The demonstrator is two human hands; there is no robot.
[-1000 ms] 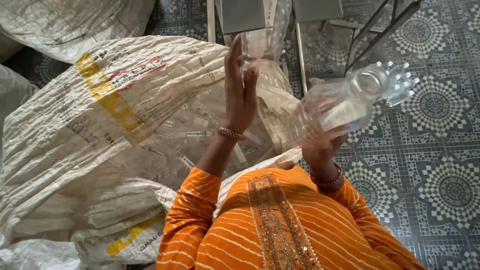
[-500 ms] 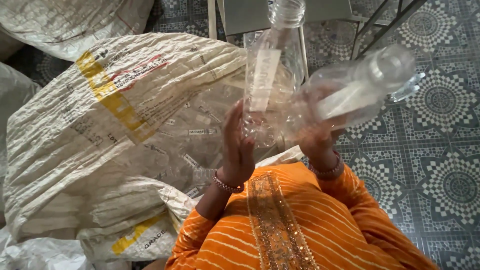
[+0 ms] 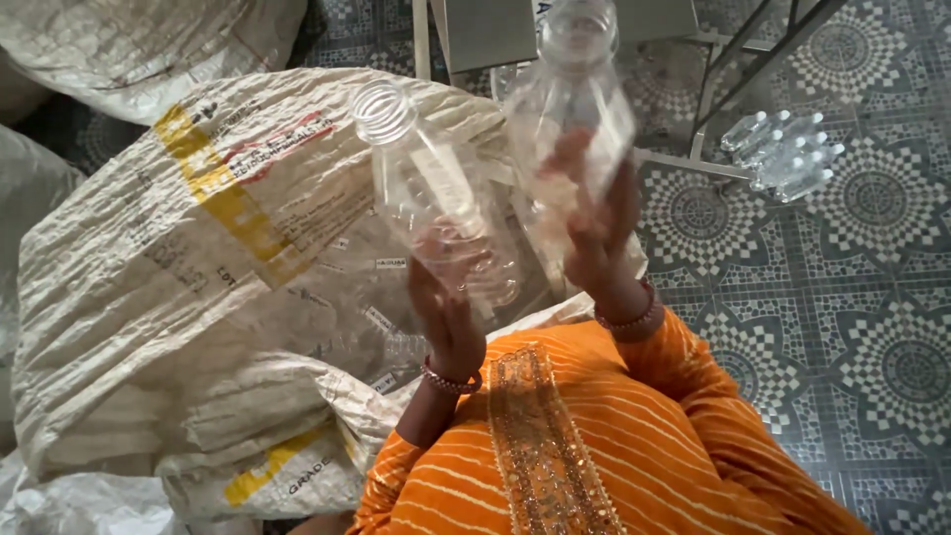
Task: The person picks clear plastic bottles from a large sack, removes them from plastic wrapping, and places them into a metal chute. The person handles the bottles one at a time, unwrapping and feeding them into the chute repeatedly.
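each hand grips a clear plastic bottle, uncapped necks up: left hand (image 3: 448, 322) wraps the nearer bottle (image 3: 436, 203), right hand (image 3: 594, 233) the farther bottle (image 3: 575, 109), both over the white woven sack (image 3: 198, 297).

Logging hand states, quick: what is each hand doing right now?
Left hand: closed around a clear plastic bottle.
Right hand: closed around a second clear bottle.

Setting: informal bottle-sorting spot inside a home-type room. Evidence: patterned tiled floor (image 3: 872, 297); large white woven sacks (image 3: 198, 258) heaped on it; bundle of clear empty bottles (image 3: 783, 154) on the floor beside metal chair legs (image 3: 733, 69)
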